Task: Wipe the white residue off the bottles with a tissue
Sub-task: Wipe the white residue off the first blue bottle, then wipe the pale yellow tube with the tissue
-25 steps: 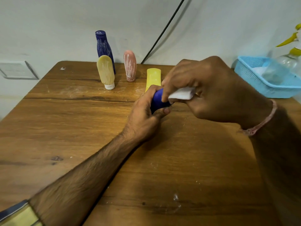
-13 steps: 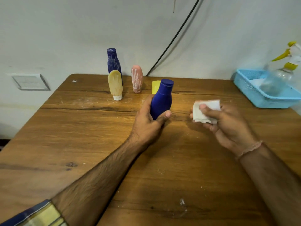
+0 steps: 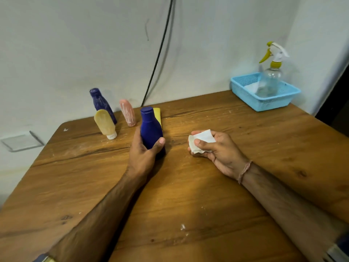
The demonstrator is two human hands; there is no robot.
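blue bottle (image 3: 151,129) upright at table centre, cap on, visible face plain blue; can't tell if its base touches the table (image 3: 188,195)
left hand (image 3: 144,155) wrapped round its lower half, thumb across the front, fingers behind
tissue (image 3: 202,140) crumpled, pinched under the thumb of the right hand (image 3: 219,151), palm up, just right of the bottle, not touching it; thread bracelet (image 3: 244,171) on that wrist
yellow tube (image 3: 157,115) directly behind the held bottle, mostly hidden
further left along the back edge: pink tube (image 3: 127,115) with white streaks, cream tube (image 3: 104,123) cap down, dark blue bottle (image 3: 102,104) behind it, also streaked
far right corner: light blue basket (image 3: 264,104) with a clear spray bottle (image 3: 270,80) in it
black cable (image 3: 158,53) down the wall, white flecks on the tabletop
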